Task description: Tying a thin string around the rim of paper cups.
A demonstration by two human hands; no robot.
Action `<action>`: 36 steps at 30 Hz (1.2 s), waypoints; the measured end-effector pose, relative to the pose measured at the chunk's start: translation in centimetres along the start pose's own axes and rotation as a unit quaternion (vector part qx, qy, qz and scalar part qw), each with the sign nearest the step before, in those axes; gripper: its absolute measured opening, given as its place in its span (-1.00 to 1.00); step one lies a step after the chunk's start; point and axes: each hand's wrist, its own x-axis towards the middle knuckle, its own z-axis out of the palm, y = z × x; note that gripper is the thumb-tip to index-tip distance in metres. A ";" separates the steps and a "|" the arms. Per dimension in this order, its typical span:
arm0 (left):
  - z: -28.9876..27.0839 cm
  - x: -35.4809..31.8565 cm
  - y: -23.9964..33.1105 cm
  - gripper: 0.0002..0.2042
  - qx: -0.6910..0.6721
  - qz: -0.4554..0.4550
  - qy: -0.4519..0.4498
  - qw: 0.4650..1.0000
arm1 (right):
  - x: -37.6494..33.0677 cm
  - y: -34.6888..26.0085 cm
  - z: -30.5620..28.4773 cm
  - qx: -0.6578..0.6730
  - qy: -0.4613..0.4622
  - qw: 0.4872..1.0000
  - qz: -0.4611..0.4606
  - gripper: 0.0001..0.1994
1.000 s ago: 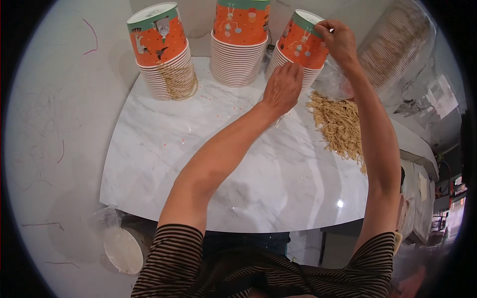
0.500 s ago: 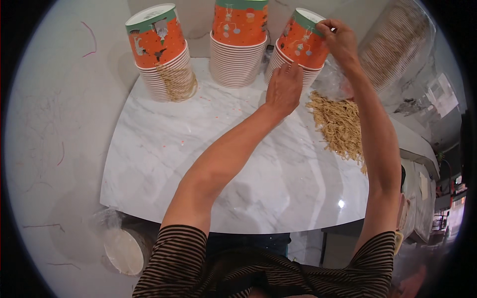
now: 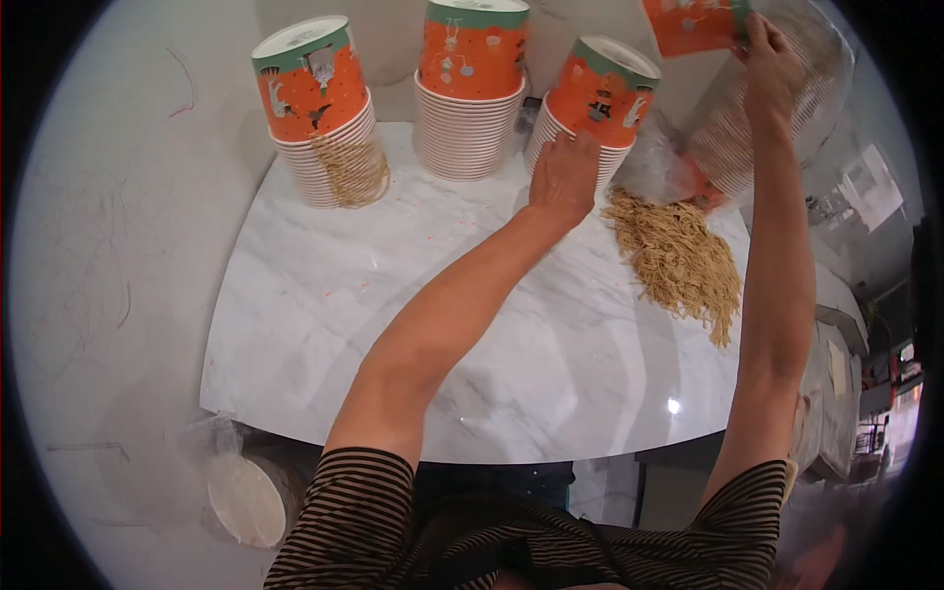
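At the upper right, my right hand (image 3: pixel 774 74) is closed on the rim of an orange paper bucket (image 3: pixel 696 22), lifted clear and partly cut off by the picture's edge. My left hand (image 3: pixel 565 179) presses its curled fingers against the front of the right-hand stack of paper buckets (image 3: pixel 610 157). That stack stands upside down, its white rims nested below an orange and green top bucket (image 3: pixel 602 93). Left of it stand a middle stack (image 3: pixel 470 128) and a left stack (image 3: pixel 305 167), also upside down. A bundle of tan rubber bands (image 3: pixel 351 169) hangs on the left stack.
A heap of tan rubber bands (image 3: pixel 674 251) lies on the marble-patterned table (image 3: pixel 472 344), right of my left hand. Behind it lean plastic-wrapped nested buckets (image 3: pixel 806 108). A wall (image 3: pixel 108 246) runs along the left. Below the table's left edge sits a wrapped round stack (image 3: pixel 248 499).
My right hand has pulled the top bucket off the right-hand stack and carried it up and right. Another bucket now shows on top. My left hand stays against the stack.
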 end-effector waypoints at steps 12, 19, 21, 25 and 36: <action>-11.0 -5.1 3.8 -0.53 -0.169 0.117 0.207 0.957 | -22.4 -2.8 -6.6 0.432 0.062 0.768 0.468 -0.82; -16.4 -9.7 3.1 -0.75 -0.154 0.181 0.109 0.965 | -33.3 -4.6 -5.8 0.374 -0.115 0.678 0.623 -0.78; -18.2 -10.7 2.2 -0.75 -0.168 0.171 0.063 0.969 | -34.2 -6.8 -5.8 0.330 -0.211 0.663 0.638 -0.73; -20.8 -12.3 0.7 -0.74 -0.148 0.184 -0.019 0.972 | -35.6 -8.0 -6.5 0.239 -0.347 0.698 0.579 -0.79; -22.3 -15.6 -1.9 -0.63 -0.097 0.143 -0.054 0.984 | -39.1 -6.2 -6.4 0.050 -0.357 0.860 0.361 -0.82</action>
